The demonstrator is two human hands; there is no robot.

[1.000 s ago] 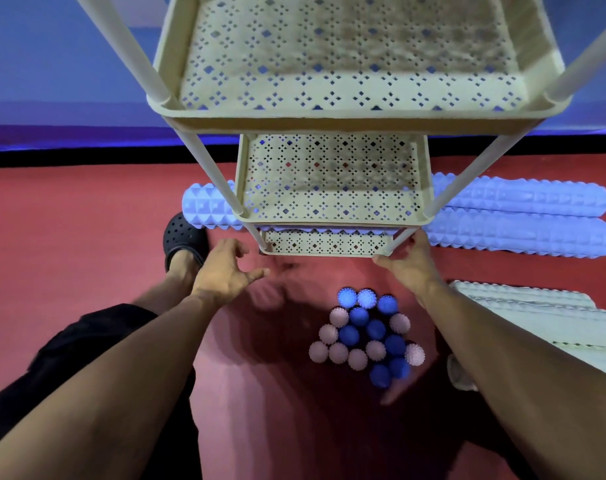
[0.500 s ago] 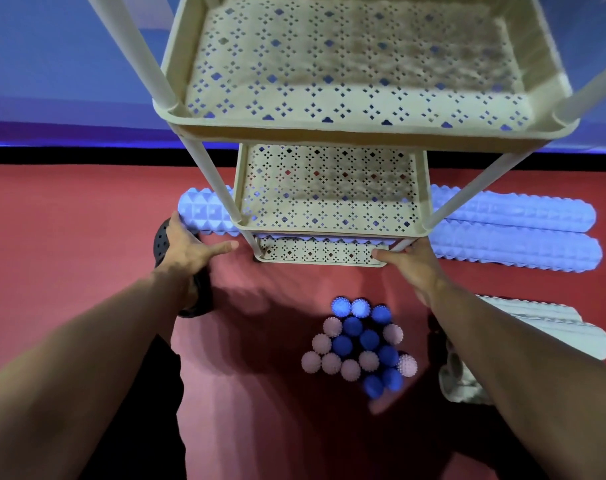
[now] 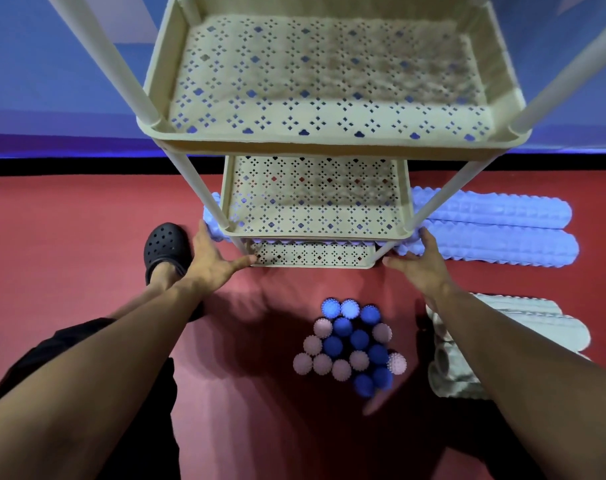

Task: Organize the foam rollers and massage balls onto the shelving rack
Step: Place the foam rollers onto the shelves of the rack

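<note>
Red matting (image 3: 69, 237) covered the floor beneath a blue wall, and a cream shelving rack (image 3: 315, 140) with perforated tiers stood on it, every visible tier bare. Nothing had yet been put away: the massage balls (image 3: 350, 344), blue and pale pink, sat in a tight cluster on the floor in front of the rack; two blue foam rollers (image 3: 495, 230) lay side by side behind its foot, sticking out past it on the right, and pale grey rollers (image 3: 523, 323) lay near the right forearm.

The step in hand looked like seating or shifting the rack, or perhaps reaching for the blue roller behind it. If the rack was being moved, it would go best with an even push from both sides, kept low so the light frame would not tip or rack.

Both arms were stretched forward and down. The left hand (image 3: 213, 261) lay open by the near-left leg, thumb toward the bottom tier. The right hand (image 3: 421, 263) was spread at the near-right leg, fingertips near the roller. Neither grip held anything.
</note>
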